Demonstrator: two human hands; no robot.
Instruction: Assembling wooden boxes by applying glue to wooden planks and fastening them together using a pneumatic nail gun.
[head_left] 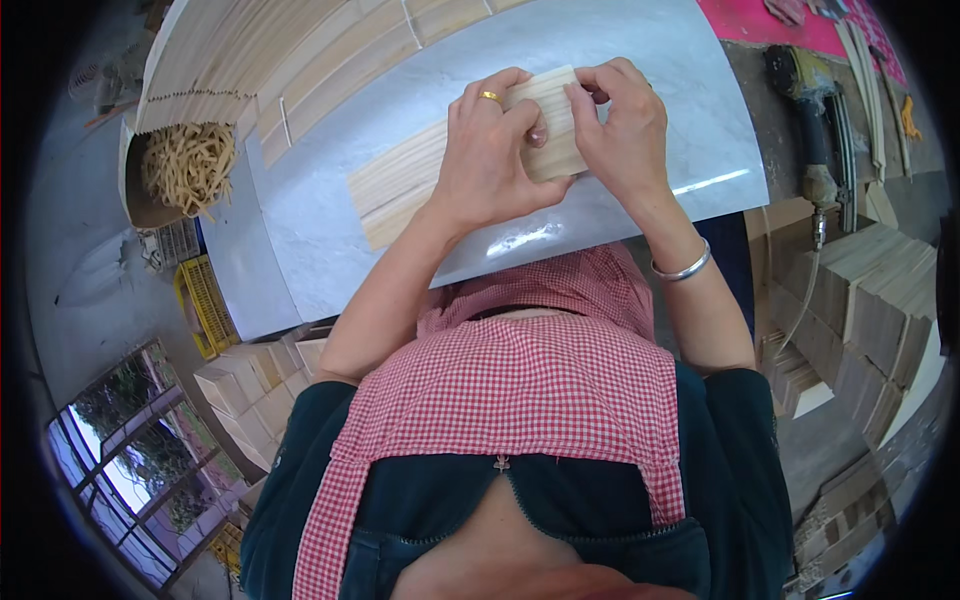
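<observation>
A long bundle of pale wooden slats [402, 184] lies slantwise on the bluish-white marbled tabletop [330, 120], its grain running lengthwise. Curled over its middle and right part is my left hand [485, 155], with a gold ring on one finger and the thumb along the near edge. My right hand [628, 130] closes on the far right corner of the slats, thumb and fingers bent together. Anything small between those fingertips is hidden. A silver bangle [684, 264] circles my right wrist.
Rows of banded slat bundles [350, 60] line the table's far left. A box of tan bands [190, 168] stands at its left edge, above a yellow crate [205, 305]. To the right are a power tool with a hose [815, 130] and stacked wood [880, 290].
</observation>
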